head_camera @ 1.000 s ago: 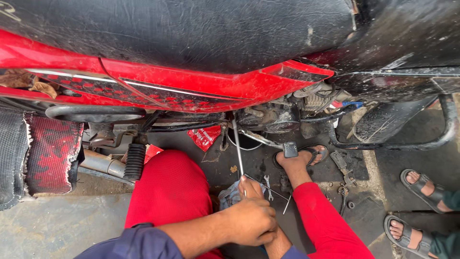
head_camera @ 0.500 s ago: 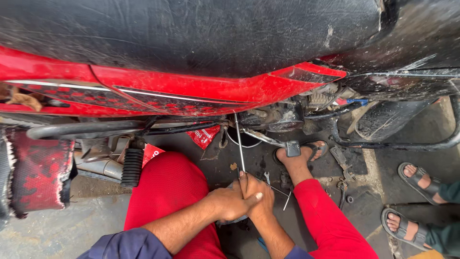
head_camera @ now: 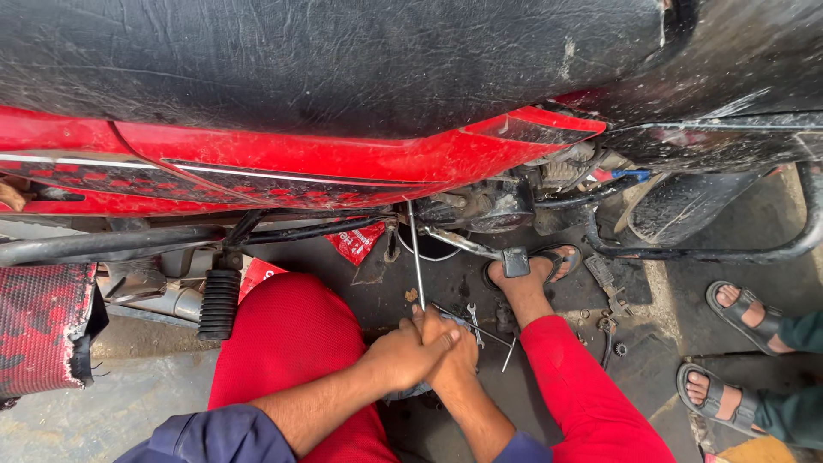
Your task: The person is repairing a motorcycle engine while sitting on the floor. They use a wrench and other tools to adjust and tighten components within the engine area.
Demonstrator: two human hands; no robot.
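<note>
Head view: both hands are clasped together low between the knees, beside a red motorcycle [head_camera: 343, 163] with a black seat [head_camera: 326, 60]. The left hand [head_camera: 410, 351] lies over the right hand [head_camera: 450, 356], and the fingers [head_camera: 441, 336] of both are curled fully closed around the lower end of a thin metal rod [head_camera: 417, 257]. The rod rises nearly upright from the fists to the underside of the frame, just left of the engine casing [head_camera: 484, 206]; whether its upper end is seated in a fitting cannot be told. The step in hand is judged to be a two-handed grip on the rod at its base, as for pulling, pushing or turning it. The next move would call for keeping the rod in line with its upper end, and for a steady grip, since the shaft is slender and smooth and could bend or slip. The rod looks straight, bright and bare, with a bluish rag [head_camera: 407, 390] showing under the fists. On the floor [head_camera: 386, 283] just beside the hands lie a small spanner [head_camera: 472, 315] and other thin metal pieces. A black footpeg [head_camera: 219, 304] hangs at the left knee, and the person's sandalled foot [head_camera: 536, 270] rests under the gear lever [head_camera: 514, 261]. Another person's sandalled feet [head_camera: 729, 343] stand well apart at the right.
</note>
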